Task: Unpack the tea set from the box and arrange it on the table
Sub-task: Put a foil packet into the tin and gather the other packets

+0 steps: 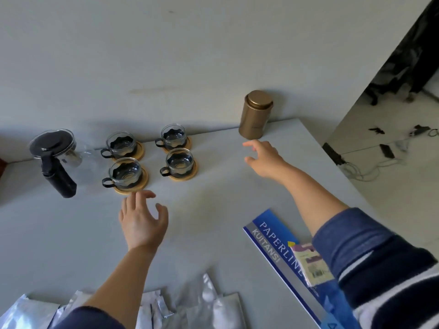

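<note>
Several glass cups [128, 173] with black holders stand on round wooden coasters [184, 175] in a square group at the back of the grey table [213, 205]. A glass teapot [55, 153] with a black lid and handle stands to their left. A gold tea canister [255, 115] stands upright at the back right by the wall. My left hand [142, 220] hovers open just in front of the nearest cup, holding nothing. My right hand [263, 157] is open, a little in front of the canister and not touching it.
Silver foil wrappings [209, 305] lie along the table's front edge. A blue receipt book [280, 250] with a small packet [311, 264] on it lies at the front right. The table's right edge drops to a floor with cables [370, 169].
</note>
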Motion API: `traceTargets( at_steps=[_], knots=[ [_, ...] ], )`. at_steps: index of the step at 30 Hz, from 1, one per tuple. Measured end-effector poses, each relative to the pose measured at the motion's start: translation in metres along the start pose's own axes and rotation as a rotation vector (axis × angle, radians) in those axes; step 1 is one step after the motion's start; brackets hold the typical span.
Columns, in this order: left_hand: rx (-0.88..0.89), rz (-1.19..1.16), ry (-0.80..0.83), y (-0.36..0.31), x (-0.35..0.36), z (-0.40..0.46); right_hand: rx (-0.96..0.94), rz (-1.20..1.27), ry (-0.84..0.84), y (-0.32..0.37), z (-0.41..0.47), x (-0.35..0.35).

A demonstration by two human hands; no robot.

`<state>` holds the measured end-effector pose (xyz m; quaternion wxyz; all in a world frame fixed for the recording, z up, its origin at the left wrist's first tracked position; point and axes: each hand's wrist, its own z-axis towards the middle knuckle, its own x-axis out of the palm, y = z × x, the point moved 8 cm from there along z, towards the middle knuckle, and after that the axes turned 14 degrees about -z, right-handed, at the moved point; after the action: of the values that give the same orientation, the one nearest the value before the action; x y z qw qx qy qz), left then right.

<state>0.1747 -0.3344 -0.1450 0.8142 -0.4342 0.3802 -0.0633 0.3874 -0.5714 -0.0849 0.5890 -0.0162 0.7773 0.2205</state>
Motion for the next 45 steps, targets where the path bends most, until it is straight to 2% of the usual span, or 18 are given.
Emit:
traceTargets(
  at_steps=[3,7,9,12,20,23,27,32,37,45],
  knots=[
    [0.267,-0.041,-0.053,-0.074,0.019,0.023,-0.014,-0.029,-0.060,-0.009,0.015,-0.036],
    [0.361,-0.174,0.058,-0.146,0.077,0.062,-0.047,-0.061,-0.139,-0.012,0.059,-0.071],
    [0.287,-0.235,0.186,-0.161,0.118,0.079,-0.049,-0.111,-0.188,-0.015,0.087,-0.081],
    [0.068,-0.309,0.357,-0.167,0.181,0.095,-0.056,-0.194,-0.248,-0.020,0.124,-0.091],
    [-0.124,-0.372,0.521,-0.183,0.272,0.120,-0.137,-0.262,-0.160,-0.030,0.176,-0.081],
    [-0.171,-0.404,0.487,-0.186,0.286,0.137,-0.210,-0.359,-0.236,-0.027,0.180,-0.089],
    [-0.235,-0.511,0.467,-0.182,0.303,0.155,-0.242,-0.329,-0.232,-0.025,0.185,-0.095],
    [-0.225,-0.441,0.483,-0.175,0.311,0.167,-0.251,-0.316,-0.294,-0.024,0.184,-0.088],
    [-0.230,-0.486,0.425,-0.174,0.291,0.163,-0.295,-0.238,-0.202,-0.016,0.181,-0.091],
    [-0.220,-0.515,0.399,-0.174,0.248,0.160,-0.356,-0.215,-0.155,0.018,0.168,-0.104]
  ],
)
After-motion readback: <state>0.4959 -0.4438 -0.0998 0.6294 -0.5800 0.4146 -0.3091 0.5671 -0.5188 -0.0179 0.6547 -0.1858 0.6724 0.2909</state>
